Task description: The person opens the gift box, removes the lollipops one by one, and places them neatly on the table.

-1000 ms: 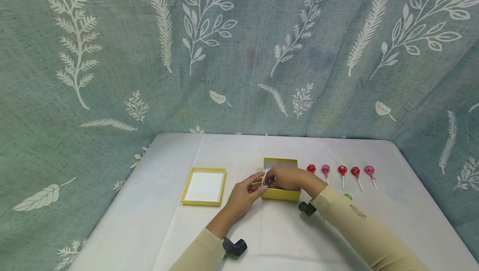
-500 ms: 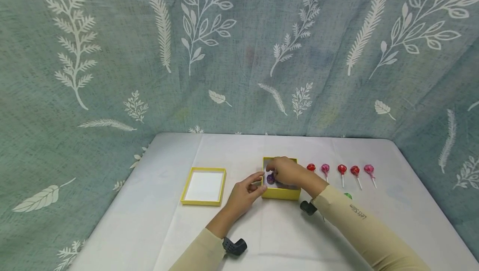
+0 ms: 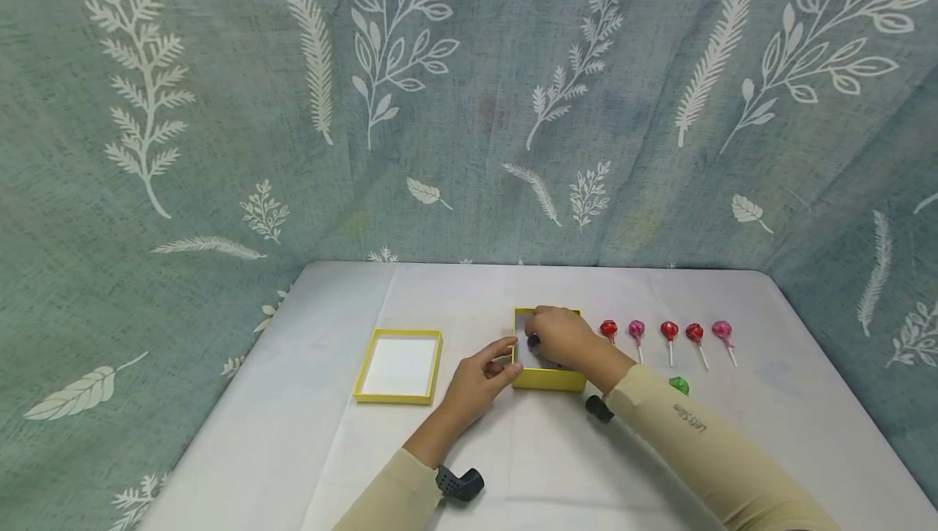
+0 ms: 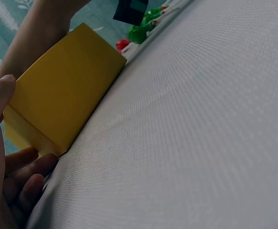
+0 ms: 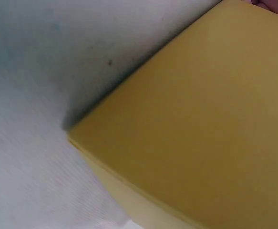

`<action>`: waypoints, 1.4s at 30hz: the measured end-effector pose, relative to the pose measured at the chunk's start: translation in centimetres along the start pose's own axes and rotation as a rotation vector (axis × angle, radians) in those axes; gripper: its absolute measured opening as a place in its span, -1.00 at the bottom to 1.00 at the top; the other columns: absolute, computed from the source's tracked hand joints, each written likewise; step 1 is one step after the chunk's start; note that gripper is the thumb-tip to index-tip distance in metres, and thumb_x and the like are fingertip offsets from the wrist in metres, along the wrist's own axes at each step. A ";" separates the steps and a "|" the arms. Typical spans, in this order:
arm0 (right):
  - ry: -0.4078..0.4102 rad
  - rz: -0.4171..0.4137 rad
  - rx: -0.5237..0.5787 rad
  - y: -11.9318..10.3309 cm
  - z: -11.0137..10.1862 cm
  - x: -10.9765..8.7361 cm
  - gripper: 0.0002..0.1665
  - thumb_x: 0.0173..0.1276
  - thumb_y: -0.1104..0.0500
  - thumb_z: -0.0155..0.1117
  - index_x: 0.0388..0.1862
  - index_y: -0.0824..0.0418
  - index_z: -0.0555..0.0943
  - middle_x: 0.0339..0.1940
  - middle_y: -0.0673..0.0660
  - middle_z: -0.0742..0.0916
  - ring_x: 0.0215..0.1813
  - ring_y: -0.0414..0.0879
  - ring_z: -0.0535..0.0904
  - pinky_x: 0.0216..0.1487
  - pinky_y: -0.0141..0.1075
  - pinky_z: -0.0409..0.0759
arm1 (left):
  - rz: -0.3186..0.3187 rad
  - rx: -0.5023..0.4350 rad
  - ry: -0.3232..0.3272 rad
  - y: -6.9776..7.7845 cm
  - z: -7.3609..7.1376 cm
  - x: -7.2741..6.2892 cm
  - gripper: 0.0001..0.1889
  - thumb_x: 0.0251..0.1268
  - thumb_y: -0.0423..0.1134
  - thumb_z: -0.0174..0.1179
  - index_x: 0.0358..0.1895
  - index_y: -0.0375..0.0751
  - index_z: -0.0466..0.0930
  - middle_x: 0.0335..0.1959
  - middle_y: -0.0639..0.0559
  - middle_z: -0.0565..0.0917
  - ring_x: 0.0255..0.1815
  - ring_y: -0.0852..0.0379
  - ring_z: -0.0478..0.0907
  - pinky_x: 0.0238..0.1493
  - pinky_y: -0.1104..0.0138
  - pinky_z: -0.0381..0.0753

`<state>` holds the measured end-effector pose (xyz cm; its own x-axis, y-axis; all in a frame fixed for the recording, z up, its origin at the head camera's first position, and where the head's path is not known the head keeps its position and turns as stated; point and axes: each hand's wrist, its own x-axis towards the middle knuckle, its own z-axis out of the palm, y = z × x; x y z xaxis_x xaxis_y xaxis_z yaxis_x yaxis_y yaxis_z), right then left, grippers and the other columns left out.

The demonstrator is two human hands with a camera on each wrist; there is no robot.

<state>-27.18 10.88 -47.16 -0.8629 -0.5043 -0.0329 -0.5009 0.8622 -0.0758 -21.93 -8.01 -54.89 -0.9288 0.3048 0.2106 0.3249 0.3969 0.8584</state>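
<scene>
An open yellow box with a pale inside stands mid-table. My left hand grips its left side, thumb at the near corner and fingers along the wall; the left wrist view shows the thumb at the upper edge and curled fingers by the lower corner. My right hand reaches down into the box, its fingers bent. A dark purple lollipop head shows right at those fingers; whether they pinch it I cannot tell. In the right wrist view the box wall fills most of the picture.
A shallow yellow-rimmed lid lies left of the box. Several red and pink lollipops lie in a row to the right. One green lollipop shows beside my right sleeve; the left wrist view shows more green ones.
My right hand has shifted toward the box's far side, and the purple lollipop head now sits slightly farther back. More of the green lollipop shows. My left hand has stayed put.
</scene>
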 end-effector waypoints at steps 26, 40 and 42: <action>-0.027 0.046 0.184 0.1 0.8 -0.2 -0.71 0.31 0.05 0.35 -0.02 0.08 0.72 -0.17 -0.02 0.74 -0.12 -0.09 0.63 -0.05 -0.12 0.57 | 0.003 0.009 0.010 0.4 -0.1 0.0 -0.44 0.31 0.15 0.21 0.34 0.10 0.47 0.13 0.02 0.62 -0.17 0.24 0.65 -0.23 0.34 0.60; 0.060 0.101 0.476 1.1 -1.1 -0.8 -0.72 0.24 -0.01 0.45 -0.11 0.01 0.63 -0.31 -0.10 0.68 -0.26 -0.22 0.58 -0.19 -0.20 0.57 | -0.021 0.000 0.004 0.4 0.0 0.0 -0.45 0.32 0.16 0.19 0.35 0.18 0.44 0.16 0.01 0.60 -0.15 0.23 0.65 -0.23 0.33 0.61; 0.062 0.104 0.510 1.2 -1.2 -1.1 -0.70 0.23 -0.01 0.46 -0.11 0.01 0.63 -0.31 -0.10 0.68 -0.26 -0.22 0.57 -0.20 -0.21 0.57 | -0.024 0.000 0.005 0.4 0.1 -0.1 -0.44 0.32 0.17 0.19 0.35 0.18 0.44 0.16 0.01 0.60 -0.15 0.23 0.65 -0.22 0.33 0.61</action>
<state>-26.97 12.55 -45.98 -0.9162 -0.4005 -0.0085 -0.3299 0.7663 -0.5514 -21.70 -7.83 -54.57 -0.9372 0.2907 0.1926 0.3028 0.4043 0.8631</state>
